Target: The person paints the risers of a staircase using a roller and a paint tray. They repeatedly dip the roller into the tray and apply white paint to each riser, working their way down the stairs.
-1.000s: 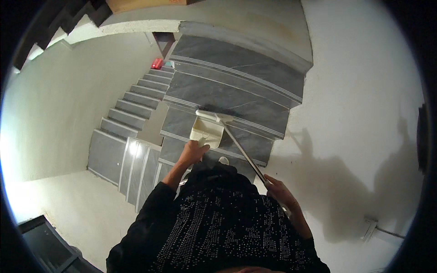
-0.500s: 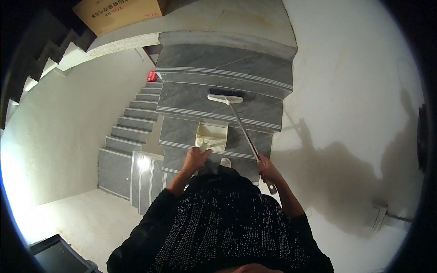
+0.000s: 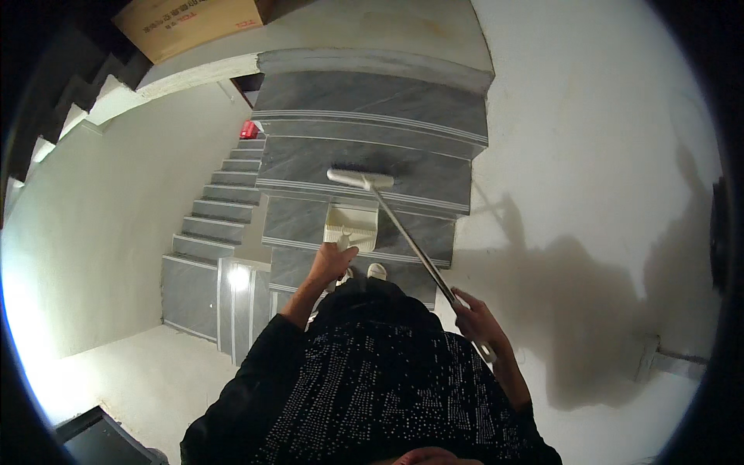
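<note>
My left hand [image 3: 332,262] is closed around the handle of a cream dustpan [image 3: 364,216], whose ridged tray sits against a grey stair step in front of my shoes. A broom [image 3: 411,242] with a long metal pole and a white head is gripped by my right hand [image 3: 474,314] near the pole's end. The white broom head [image 3: 360,180] lies across the step above the dustpan, close to that step's striped front edge. Its dark bristles are mostly hidden behind the head.
Grey stairs [image 3: 372,97] with white stripes climb ahead, beside a pale wall [image 3: 589,155] on my right. Another flight [image 3: 225,203] runs at the left, with a red object [image 3: 249,129] at its far end. A cardboard box [image 3: 190,27] stands on the upper ledge.
The broom head has come nearer, toward the step's front edge and the dustpan. My right hand has drawn back and to the right with the pole. The left hand keeps holding the dustpan.
</note>
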Available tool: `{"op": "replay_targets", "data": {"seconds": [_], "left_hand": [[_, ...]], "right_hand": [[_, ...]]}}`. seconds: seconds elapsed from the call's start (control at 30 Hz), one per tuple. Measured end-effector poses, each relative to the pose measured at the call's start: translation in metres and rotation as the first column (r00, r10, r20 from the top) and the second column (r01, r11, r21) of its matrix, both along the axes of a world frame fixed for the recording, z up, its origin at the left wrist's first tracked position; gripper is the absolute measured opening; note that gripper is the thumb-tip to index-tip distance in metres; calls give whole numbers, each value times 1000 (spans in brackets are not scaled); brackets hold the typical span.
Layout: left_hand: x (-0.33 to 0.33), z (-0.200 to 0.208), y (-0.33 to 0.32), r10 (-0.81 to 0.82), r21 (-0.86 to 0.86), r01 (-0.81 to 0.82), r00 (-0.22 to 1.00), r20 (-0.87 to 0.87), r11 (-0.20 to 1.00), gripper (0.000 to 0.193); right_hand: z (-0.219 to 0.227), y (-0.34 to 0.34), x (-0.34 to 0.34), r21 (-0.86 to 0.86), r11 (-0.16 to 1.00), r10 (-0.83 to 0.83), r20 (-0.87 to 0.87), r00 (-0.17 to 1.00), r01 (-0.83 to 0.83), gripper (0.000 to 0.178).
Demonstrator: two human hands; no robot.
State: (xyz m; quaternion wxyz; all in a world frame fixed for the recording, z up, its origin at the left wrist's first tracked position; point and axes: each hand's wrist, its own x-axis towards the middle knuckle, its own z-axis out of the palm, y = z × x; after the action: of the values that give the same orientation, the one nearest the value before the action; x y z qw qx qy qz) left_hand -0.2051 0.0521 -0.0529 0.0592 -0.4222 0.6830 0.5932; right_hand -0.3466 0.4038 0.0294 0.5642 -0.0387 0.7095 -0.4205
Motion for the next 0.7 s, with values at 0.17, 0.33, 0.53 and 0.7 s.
{"op": "replay_targets", "data": {"seconds": [0.17,0.33,0.53,0.7], "left_hand": [[-1,1,-1,-29,95,37,997,-78,995,26],[15,5,-13,-24,135,34,997,-73,990,27],[11,-16,-13,-26,140,63,967,-252,988,33],[9,-5,-10,-30,292,78,986,-165,953,37]], "right_hand": [[-49,-55,-7,58,995,-84,-56,995,87,54],[-55,-62,18,128,989,-81,24,996,77,55],[-20,-24,42,59,998,-43,98,994,38,60],[51,-40,57,165,978,-126,-6,992,126,55]]}}
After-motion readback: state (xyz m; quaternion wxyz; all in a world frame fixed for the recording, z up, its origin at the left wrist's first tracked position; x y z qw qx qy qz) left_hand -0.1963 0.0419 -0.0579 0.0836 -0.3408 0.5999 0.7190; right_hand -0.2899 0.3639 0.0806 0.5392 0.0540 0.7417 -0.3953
